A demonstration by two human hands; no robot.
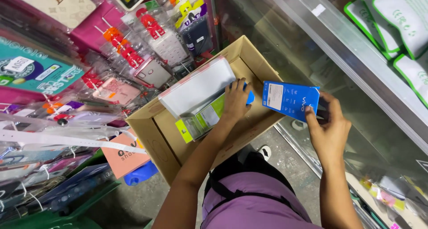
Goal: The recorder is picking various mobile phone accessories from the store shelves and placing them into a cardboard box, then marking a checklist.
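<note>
In the head view, an open cardboard box is seen from above, standing on a grey floor between a rack of packaged phone cases on the one side and a glass display counter on the other. The left hand is laid palm down inside the box, its fingers spread and curled lightly over a blue object of which only a small edge shows; whether that object is actually gripped cannot be told. Just beside this hand, toward the rack, a white flat package is leaned at a tilt against the box wall, and a green and clear package is lying below it, touching the hand's thumb side. The right hand is held outside the box, over the gap beside the counter, and is closed around the edge of a blue flat carton, pinched between thumb and fingers, with the printed face turned up toward the camera. The carton is held slightly tilted, near the box's right rim but apart from it. A purple garment and a black strap are visible at the bottom, and an orange card is hanging by the box's left corner.
</note>
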